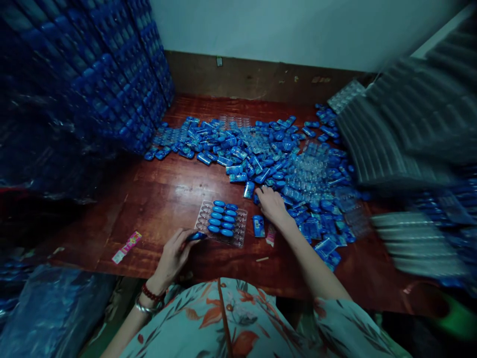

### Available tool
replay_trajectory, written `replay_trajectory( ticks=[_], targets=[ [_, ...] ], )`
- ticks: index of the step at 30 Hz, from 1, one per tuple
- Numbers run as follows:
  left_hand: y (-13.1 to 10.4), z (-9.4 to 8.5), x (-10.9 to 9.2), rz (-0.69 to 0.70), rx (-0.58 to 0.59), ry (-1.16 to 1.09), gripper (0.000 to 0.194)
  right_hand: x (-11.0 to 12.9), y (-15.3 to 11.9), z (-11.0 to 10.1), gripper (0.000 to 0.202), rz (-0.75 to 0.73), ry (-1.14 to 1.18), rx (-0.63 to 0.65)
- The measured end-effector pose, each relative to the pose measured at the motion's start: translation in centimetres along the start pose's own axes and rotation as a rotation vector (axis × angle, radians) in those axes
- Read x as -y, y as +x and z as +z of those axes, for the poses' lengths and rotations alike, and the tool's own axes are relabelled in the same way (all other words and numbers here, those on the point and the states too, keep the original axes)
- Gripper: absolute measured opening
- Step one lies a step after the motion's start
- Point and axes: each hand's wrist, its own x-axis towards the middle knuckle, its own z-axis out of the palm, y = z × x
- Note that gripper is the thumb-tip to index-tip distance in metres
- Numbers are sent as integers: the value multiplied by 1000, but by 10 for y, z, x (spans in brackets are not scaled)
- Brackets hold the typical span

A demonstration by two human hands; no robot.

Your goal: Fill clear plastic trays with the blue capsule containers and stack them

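My left hand [176, 252] is closed on a small blue packet [197, 236] by the lower left corner of a clear plastic tray [240, 226]. Two columns of blue oval packets [222, 219] stand in the tray's middle, with bare cavities at both sides. Over at the near edge of the loose heap [261, 149], my right hand [271, 203] reaches down among the blue packets with bent fingers. Its fingertips are partly hidden, and whether they grip a packet does not show. One loose blue packet [258, 226] lies just right of the tray.
Tall stacks of filled blue trays [112, 74] rise at the left. Stacked empty trays [395, 134] lean at the right, with more clear trays [309, 169] on the heap. A pink strip [127, 247] lies on the wooden table [156, 199]. Bagged blue goods [48, 303] sit lower left.
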Motion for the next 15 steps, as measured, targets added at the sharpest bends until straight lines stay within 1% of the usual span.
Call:
replay_trajectory(
  ticks=[1,2,4,5,6,8,10,11,12,14,15],
  targets=[
    [-1,0,1,-8,-19,5,15,-1,-3,-1,33,21,76,-38],
    [-2,0,1,-14,-39,10,15,-3,-9,-1,32,50,200,-97],
    [-5,1,3,-16,-75,22,15,-3,-26,0,28,110,498,-236],
    [-6,1,3,-10,-81,26,16,-1,-37,2,27,124,643,-283],
    [-7,2,4,-1,-74,29,17,2,-49,4,26,128,785,-296],
    [-8,3,5,25,-38,37,20,16,-75,12,25,116,1034,-238],
    [-9,5,6,54,7,47,22,37,-99,23,22,105,1224,-183],
    [-9,7,7,68,29,55,23,49,-109,29,21,112,1272,-193],
    [-9,9,8,85,51,64,24,61,-117,36,19,121,1277,-230],
    [-9,13,10,120,101,90,27,80,-127,47,16,97,1220,-328],
    [-9,15,11,142,124,107,28,87,-129,52,15,51,1176,-367]
  ],
)
